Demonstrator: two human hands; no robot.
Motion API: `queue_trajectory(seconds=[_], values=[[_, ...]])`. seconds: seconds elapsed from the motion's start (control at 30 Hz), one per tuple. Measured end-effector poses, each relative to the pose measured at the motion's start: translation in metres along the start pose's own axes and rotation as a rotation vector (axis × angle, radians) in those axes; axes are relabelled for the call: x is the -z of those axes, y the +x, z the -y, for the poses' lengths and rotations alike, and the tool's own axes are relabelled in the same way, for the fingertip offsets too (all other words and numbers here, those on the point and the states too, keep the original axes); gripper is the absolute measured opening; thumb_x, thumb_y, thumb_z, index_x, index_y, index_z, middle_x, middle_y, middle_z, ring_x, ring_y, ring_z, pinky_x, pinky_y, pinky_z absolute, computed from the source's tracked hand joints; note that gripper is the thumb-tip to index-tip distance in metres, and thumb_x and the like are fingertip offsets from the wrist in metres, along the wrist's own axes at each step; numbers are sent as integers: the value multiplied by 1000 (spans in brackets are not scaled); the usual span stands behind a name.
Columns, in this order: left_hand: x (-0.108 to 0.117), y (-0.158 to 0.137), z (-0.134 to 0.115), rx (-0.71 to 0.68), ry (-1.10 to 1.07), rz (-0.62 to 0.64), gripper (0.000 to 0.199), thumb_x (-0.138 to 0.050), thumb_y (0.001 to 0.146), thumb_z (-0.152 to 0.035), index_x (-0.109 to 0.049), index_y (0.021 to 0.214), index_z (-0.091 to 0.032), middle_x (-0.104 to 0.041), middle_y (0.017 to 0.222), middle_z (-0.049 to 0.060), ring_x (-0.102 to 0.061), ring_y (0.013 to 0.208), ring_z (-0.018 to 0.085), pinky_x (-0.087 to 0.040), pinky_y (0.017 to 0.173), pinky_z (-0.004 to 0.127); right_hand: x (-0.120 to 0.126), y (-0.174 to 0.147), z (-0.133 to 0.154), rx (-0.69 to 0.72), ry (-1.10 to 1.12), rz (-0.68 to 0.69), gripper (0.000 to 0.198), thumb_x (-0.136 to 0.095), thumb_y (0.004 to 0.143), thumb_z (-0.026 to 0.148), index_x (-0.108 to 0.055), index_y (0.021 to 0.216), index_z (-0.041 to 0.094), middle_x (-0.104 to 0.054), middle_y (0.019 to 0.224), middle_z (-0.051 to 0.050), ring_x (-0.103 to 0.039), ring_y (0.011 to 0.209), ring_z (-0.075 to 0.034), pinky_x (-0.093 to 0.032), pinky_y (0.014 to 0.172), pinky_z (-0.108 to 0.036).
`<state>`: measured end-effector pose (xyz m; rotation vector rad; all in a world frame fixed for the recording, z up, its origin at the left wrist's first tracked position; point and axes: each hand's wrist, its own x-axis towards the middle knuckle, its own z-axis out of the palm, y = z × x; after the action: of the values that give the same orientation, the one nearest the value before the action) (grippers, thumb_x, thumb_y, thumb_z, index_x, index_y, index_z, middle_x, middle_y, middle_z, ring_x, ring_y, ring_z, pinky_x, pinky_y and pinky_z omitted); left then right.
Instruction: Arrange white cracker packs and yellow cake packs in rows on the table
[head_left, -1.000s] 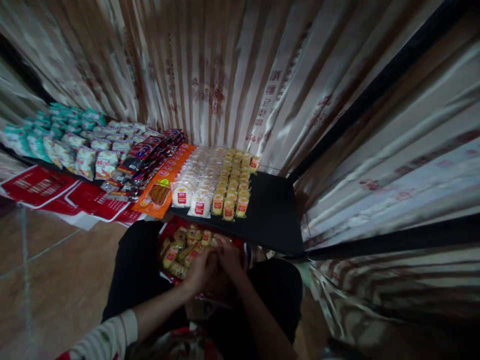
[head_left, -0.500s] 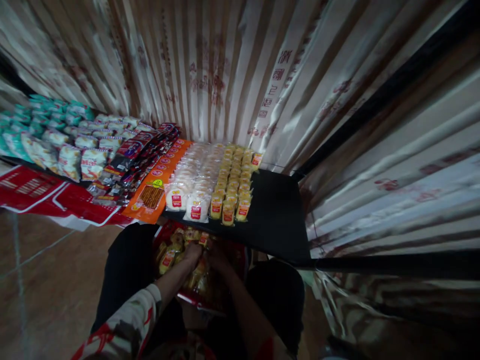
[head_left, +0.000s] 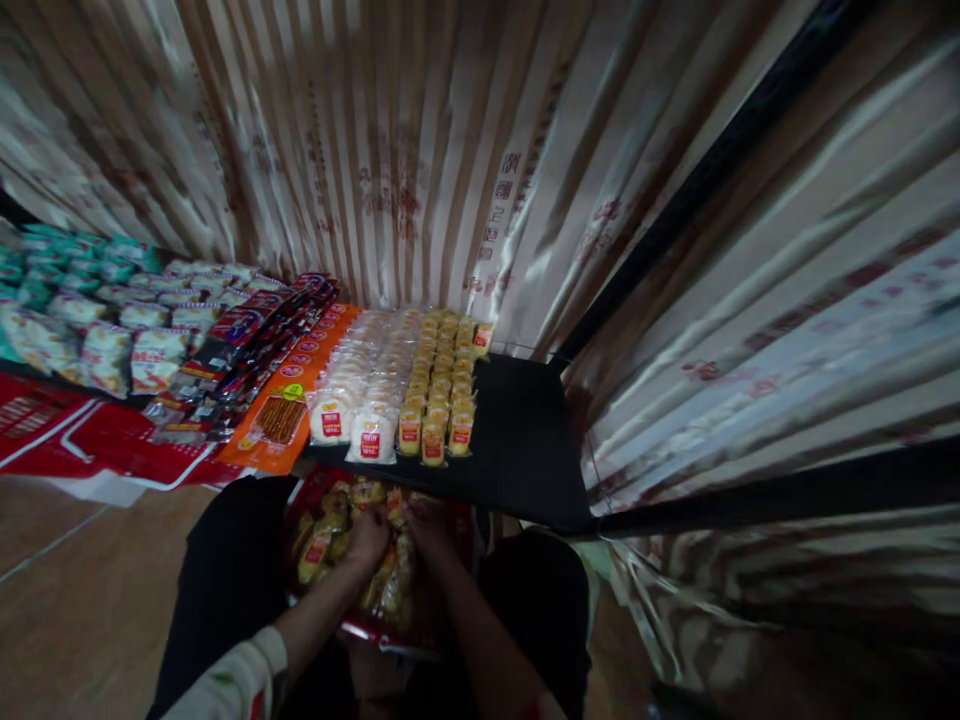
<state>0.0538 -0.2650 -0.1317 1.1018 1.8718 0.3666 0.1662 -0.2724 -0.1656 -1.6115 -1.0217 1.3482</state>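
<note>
On my lap rests a red container (head_left: 360, 632) filled with small yellow-wrapped snack packs (head_left: 319, 548). Both hands are inside its rim, close together over the packs. My left hand (head_left: 370, 537) has its fingers curled around a yellow-wrapped snack pack near the middle. Beside it, my right hand (head_left: 426, 527) is closed at the same spot, dark and partly blurred. The fingers hide most of what lies between the two hands, so I cannot tell exactly what the right one grips.
A black table (head_left: 517, 430) stands just ahead, bearing rows of yellow packs (head_left: 433, 440), white packs (head_left: 373, 437), an orange bag (head_left: 277, 415), dark packets (head_left: 240, 340) and white-and-teal bags (head_left: 157, 360). Behind hang pleated curtains (head_left: 420, 150). A dark bar (head_left: 675, 200) slants at right.
The view has shifted, so the table and its goods sit further left and lower. My hands stay together in the container, with little visible movement between them.
</note>
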Motion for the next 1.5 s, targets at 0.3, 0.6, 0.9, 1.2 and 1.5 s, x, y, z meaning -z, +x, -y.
queue_trajectory(seconds=[0.3,0.6,0.9,1.2,1.5], values=[[7,-39,14,-323,-17,-125,17,-48,71,-7,-58,82,-16,-66,83,4,-62,81,16,-46,78,26,10,-33,22,-109,108,154,29,-57,62,35,-61,87,21,-65,76,-2,-60,68,-18,-47,63,-30],[20,-91,11,-645,-121,-209,19,-43,74,-23,-60,83,-18,-63,84,7,-60,82,22,-50,77,38,35,-69,49,61,69,203,30,-63,63,47,-63,73,19,-61,66,0,-56,64,-17,-45,63,-29],[21,-120,-39,-845,-147,-85,24,-40,82,-22,-60,94,-19,-62,99,9,-58,97,21,-49,86,39,87,-99,106,197,237,219,40,-64,70,51,-63,94,19,-66,92,-6,-62,84,-20,-47,77,-33],[-12,-108,-130,-921,-261,37,40,-40,78,-13,-52,116,-14,-52,124,13,-56,105,18,-45,95,35,136,-50,147,243,253,-206,46,-68,63,47,-59,99,19,-66,88,-6,-61,77,-19,-47,60,-26],[-52,-73,-236,-548,-312,88,38,-38,85,-17,-51,120,-9,-33,144,14,-27,135,19,-21,112,31,176,60,168,319,-54,-506,44,-53,70,42,-56,106,16,-65,86,-6,-61,77,-20,-48,73,-32]])
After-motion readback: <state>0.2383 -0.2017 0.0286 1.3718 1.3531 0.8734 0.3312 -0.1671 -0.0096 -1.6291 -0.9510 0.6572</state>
